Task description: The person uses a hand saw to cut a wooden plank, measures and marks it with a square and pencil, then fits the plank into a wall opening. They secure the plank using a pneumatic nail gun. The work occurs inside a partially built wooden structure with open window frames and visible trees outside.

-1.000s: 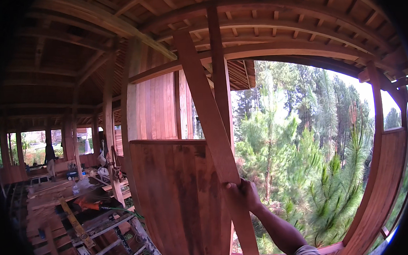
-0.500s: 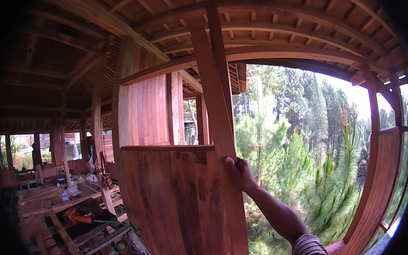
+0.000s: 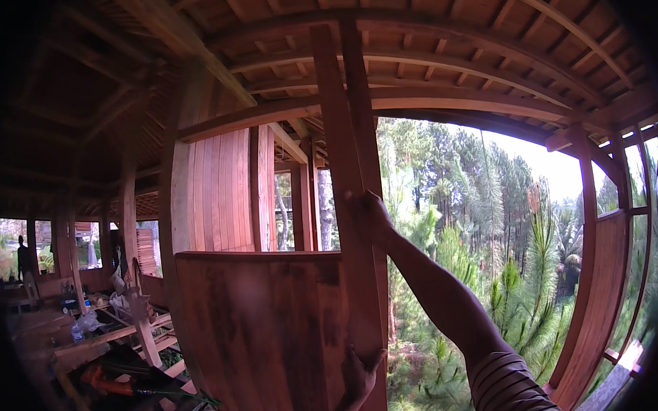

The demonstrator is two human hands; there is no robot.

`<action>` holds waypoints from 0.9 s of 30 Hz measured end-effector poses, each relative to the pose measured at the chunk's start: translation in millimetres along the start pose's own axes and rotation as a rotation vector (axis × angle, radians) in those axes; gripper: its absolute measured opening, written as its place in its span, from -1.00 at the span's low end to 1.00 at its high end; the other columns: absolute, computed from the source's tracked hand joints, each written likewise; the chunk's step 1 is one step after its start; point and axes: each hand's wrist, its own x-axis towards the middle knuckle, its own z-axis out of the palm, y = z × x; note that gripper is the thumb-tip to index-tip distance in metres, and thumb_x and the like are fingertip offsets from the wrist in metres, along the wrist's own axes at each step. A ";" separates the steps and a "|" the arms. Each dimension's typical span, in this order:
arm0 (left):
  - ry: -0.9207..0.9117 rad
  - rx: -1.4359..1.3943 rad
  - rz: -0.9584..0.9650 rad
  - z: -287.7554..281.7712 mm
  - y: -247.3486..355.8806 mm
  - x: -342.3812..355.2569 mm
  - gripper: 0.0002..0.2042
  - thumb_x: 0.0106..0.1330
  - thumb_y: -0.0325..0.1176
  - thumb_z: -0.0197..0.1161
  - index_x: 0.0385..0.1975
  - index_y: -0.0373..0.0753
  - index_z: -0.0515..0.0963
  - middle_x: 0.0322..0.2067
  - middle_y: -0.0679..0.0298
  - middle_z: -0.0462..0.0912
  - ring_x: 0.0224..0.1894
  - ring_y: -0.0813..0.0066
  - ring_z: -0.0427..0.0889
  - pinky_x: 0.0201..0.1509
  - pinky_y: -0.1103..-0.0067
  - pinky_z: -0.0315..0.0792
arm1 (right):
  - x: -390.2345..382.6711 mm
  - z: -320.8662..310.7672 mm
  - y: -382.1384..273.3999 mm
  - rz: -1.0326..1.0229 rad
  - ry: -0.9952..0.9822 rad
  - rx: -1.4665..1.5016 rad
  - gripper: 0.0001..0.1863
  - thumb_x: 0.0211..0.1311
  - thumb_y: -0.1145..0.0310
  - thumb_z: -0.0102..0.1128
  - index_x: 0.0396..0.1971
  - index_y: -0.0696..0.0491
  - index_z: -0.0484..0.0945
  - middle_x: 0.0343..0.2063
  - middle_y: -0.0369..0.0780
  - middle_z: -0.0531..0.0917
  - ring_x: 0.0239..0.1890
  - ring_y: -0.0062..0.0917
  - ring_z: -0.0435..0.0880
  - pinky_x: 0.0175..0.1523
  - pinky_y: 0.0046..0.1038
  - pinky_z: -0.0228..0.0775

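Note:
A long reddish-brown board [image 3: 353, 292] stands nearly upright just in front of a fixed post [image 3: 359, 72], its top near the ceiling beams. My right hand [image 3: 370, 212] grips the board about midway up, with my arm reaching from the lower right. Lower down, my left hand [image 3: 360, 373] is closed round the same board, coming up from the bottom edge. Behind and left of the board is a half-height panel [image 3: 260, 319] of stained vertical planks. A horizontal beam [image 3: 456, 97] runs across above the window opening to the right of the board.
At lower left lie an orange tool [image 3: 110, 380], a water bottle [image 3: 77, 330], plastic bags and loose timber [image 3: 93, 344] among open floor framing. A person [image 3: 24, 259] stands in the far interior. Pine trees show through the right opening, beside another panelled frame [image 3: 605, 296].
The board has gone from leaning left to nearly upright. My right hand has moved higher on it, and my left hand has come up into view onto its lower part. The view has shifted slightly.

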 end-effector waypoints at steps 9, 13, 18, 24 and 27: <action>0.212 0.088 0.346 -17.0 4.6 108.9 -0.42 0.14 0.03 0.51 -0.25 -0.43 0.45 -0.49 -0.07 0.65 -0.43 0.05 0.71 -0.44 0.30 0.48 | -13.4 19.4 39.4 -0.077 -0.025 0.049 -0.34 0.35 0.20 0.18 0.38 0.05 0.23 -0.46 -0.09 0.68 -0.38 -0.30 0.71 -0.23 -0.28 0.50; 0.222 0.154 0.334 -23.4 0.0 128.1 -0.34 0.14 0.14 0.47 -0.21 -0.46 0.44 -0.53 -0.10 0.64 -0.46 -0.09 0.68 -0.45 0.24 0.49 | 0.5 21.5 19.7 -0.001 -0.047 -0.092 -0.31 0.34 0.24 0.16 0.43 0.02 0.20 -0.47 -0.11 0.68 -0.40 -0.36 0.70 -0.25 -0.28 0.49; 0.195 0.064 0.395 -21.7 -5.5 153.1 -0.27 0.17 0.18 0.41 -0.10 -0.51 0.43 -0.50 -0.12 0.67 -0.43 -0.14 0.70 -0.42 0.23 0.54 | 23.6 23.3 18.5 -0.028 -0.037 -0.071 -0.38 0.34 0.25 0.15 0.39 -0.01 0.30 -0.48 -0.09 0.69 -0.38 -0.31 0.73 -0.25 -0.25 0.50; 0.204 0.071 0.437 -24.3 0.9 161.5 -0.24 0.19 0.15 0.41 -0.03 -0.56 0.39 -0.44 -0.16 0.68 -0.38 -0.17 0.71 -0.39 0.22 0.57 | 31.0 24.7 26.2 -0.055 -0.035 -0.069 -0.44 0.39 0.27 0.12 0.37 -0.09 0.32 -0.60 -0.27 0.56 -0.51 -0.58 0.55 -0.39 -0.39 0.39; 0.204 0.018 0.460 -16.8 -8.2 169.2 -0.23 0.20 0.14 0.40 -0.01 -0.57 0.37 -0.41 -0.19 0.68 -0.35 -0.18 0.71 -0.37 0.21 0.58 | 32.7 26.3 25.4 -0.067 -0.005 -0.093 -0.47 0.41 0.29 0.13 0.36 -0.08 0.33 -0.65 -0.35 0.51 -0.59 -0.74 0.44 -0.47 -0.47 0.33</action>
